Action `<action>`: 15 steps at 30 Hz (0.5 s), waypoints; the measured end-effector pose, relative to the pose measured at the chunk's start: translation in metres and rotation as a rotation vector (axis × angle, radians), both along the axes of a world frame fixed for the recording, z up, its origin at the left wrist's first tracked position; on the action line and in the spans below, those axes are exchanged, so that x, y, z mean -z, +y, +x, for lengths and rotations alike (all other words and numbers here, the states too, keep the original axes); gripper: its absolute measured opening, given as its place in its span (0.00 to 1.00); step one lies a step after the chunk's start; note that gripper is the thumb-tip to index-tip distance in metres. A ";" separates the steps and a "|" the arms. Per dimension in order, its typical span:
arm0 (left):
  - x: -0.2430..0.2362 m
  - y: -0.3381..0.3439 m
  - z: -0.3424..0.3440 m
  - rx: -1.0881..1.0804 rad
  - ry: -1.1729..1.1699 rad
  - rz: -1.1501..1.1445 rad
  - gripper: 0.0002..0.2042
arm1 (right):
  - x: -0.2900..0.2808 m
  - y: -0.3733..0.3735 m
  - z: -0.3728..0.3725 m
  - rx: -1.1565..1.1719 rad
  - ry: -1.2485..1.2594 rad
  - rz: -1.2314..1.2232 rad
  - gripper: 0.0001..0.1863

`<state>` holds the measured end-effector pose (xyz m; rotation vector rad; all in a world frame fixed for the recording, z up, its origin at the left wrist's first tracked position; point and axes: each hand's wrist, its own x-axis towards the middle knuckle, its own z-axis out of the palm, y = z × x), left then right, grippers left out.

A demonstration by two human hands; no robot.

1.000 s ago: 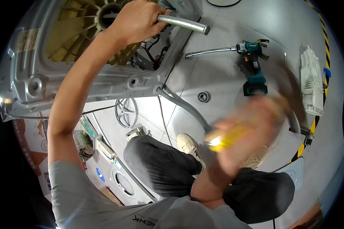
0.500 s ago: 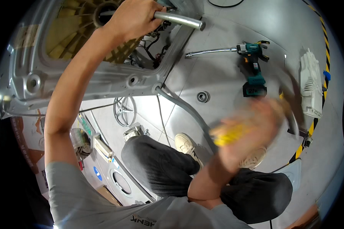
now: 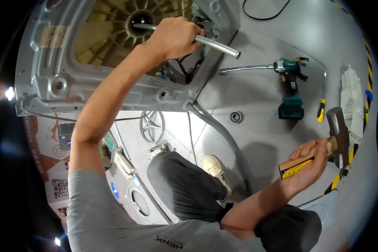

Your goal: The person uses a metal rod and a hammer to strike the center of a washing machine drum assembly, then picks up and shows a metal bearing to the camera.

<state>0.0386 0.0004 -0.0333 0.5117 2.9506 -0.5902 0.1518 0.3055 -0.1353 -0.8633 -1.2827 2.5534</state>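
My left hand (image 3: 175, 38) is closed round a long metal rod (image 3: 217, 45). One end of the rod reaches into the hub (image 3: 140, 24) of a ribbed yellowish drum (image 3: 109, 33), and the other sticks out to the right. The drum sits inside a grey metal washing machine cabinet (image 3: 126, 92). On the lower right, my right hand (image 3: 308, 164) grips a hammer (image 3: 338, 135) by its wooden handle, close under the steel head. A yellow label shows on the handle. The hammer is well apart from the rod.
On the floor lie a bearing (image 3: 236, 116), a green cordless impact wrench (image 3: 290, 88) with a long extension, a screwdriver (image 3: 322, 101) and a white plastic part (image 3: 351, 105). A grey hose (image 3: 216, 126) runs from the cabinet past my shoe (image 3: 216, 170). A spoked pulley (image 3: 151, 126) lies near my knee.
My right hand, blurred earlier, has swung right and down with the hammer, away from the rod. The whole view has shifted, showing more of the drum hub. My left hand still holds the rod.
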 end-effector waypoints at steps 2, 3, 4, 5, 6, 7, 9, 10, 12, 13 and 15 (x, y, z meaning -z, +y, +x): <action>0.005 -0.005 0.006 -0.012 -0.007 0.094 0.04 | 0.003 0.000 0.002 -0.008 -0.034 0.033 0.12; 0.006 -0.006 0.007 -0.018 -0.012 0.139 0.04 | 0.004 -0.002 0.003 -0.017 -0.050 0.020 0.12; 0.010 -0.008 0.010 0.026 -0.017 0.146 0.05 | 0.004 -0.003 0.003 -0.035 -0.066 0.013 0.12; 0.012 -0.007 0.012 0.046 -0.012 0.162 0.06 | 0.005 -0.004 0.003 -0.051 -0.082 0.005 0.12; 0.014 -0.005 0.015 0.067 -0.008 0.179 0.09 | 0.007 -0.006 0.003 -0.059 -0.088 -0.005 0.12; 0.016 -0.004 0.016 0.088 -0.001 0.201 0.11 | 0.010 -0.007 0.004 -0.066 -0.091 -0.011 0.12; 0.019 -0.002 0.016 0.120 -0.018 0.229 0.14 | 0.015 -0.008 0.006 -0.083 -0.092 -0.021 0.12; 0.019 -0.001 0.017 0.135 -0.024 0.245 0.15 | 0.017 -0.007 0.007 -0.094 -0.086 -0.025 0.12; 0.022 -0.003 0.015 0.171 -0.012 0.249 0.14 | 0.018 -0.008 0.009 -0.107 -0.082 -0.026 0.12; 0.022 -0.004 0.014 0.191 -0.003 0.249 0.14 | 0.017 -0.009 0.009 -0.107 -0.080 -0.026 0.12; 0.021 -0.011 0.013 0.213 0.005 0.264 0.14 | 0.015 -0.010 0.009 -0.114 -0.068 -0.023 0.12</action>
